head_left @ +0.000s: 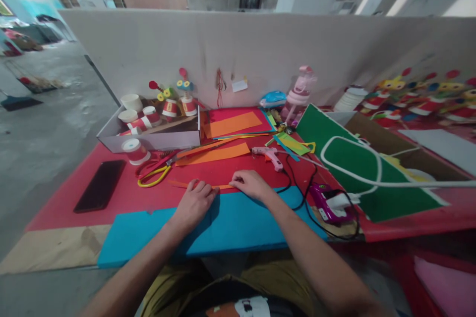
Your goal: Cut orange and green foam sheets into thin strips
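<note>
A narrow orange paper strip (225, 186) lies across the far edge of a blue sheet (238, 218) on the red tabletop. My left hand (197, 201) rests on the strip, palm down with its fingers laid out flat. At the strip's right end, the thumb and fingertips of my right hand (251, 184) are pinched on it. Just beyond my hands are wider orange paper pieces (215, 155), a pink glue gun (269, 156) and scissors with yellow and red handles (158, 174).
Left are a black phone (100, 185), a paper cup (135, 151) and a box (163, 139) of cups and cup figures. A green board (345, 168), white cable (409, 184) and purple power strip (330, 203) lie right. A pink bottle (298, 91) stands by the back partition (148, 49).
</note>
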Demonstrator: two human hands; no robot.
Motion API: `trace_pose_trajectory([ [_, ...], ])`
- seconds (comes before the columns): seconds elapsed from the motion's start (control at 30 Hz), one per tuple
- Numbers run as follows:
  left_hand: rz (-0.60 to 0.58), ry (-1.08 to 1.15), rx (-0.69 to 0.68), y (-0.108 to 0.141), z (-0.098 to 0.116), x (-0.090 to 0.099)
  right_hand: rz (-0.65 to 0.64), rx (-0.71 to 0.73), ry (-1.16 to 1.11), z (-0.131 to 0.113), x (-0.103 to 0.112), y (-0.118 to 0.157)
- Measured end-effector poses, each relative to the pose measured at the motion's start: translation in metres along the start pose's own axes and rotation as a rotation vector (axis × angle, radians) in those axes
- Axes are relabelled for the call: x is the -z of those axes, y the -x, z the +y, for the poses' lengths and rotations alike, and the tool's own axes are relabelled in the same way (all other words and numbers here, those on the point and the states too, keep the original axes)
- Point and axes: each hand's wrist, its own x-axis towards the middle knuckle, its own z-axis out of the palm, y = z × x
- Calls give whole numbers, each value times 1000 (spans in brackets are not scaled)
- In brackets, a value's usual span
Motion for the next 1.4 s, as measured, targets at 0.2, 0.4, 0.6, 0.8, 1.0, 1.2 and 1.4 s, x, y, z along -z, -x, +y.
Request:
trace_pose_trajectory([
  [0.2, -14, -22, 4, -1, 2, 3, 64, 6, -75, 25, 6, 13],
  [0.4, 5, -13, 7, -2, 2, 4, 86, -49, 25, 27, 2, 16],
  [0.6, 4, 21, -46, -4, 4, 1, 105, 3, -23, 32, 2, 21],
  [0.8, -13, 81, -33, -4, 5, -1, 100, -76, 29, 25, 3, 22],
  [1.0, -33, 73, -27, -2, 5, 1, 68, -130, 175, 14, 3, 19],
  [1.2, -62, 66, -8, -3, 5, 1, 46, -169, 199, 10, 5, 18],
  [1.4, -63, 75, 20, -4, 8, 2, 58, -183, 221, 8, 5, 17],
])
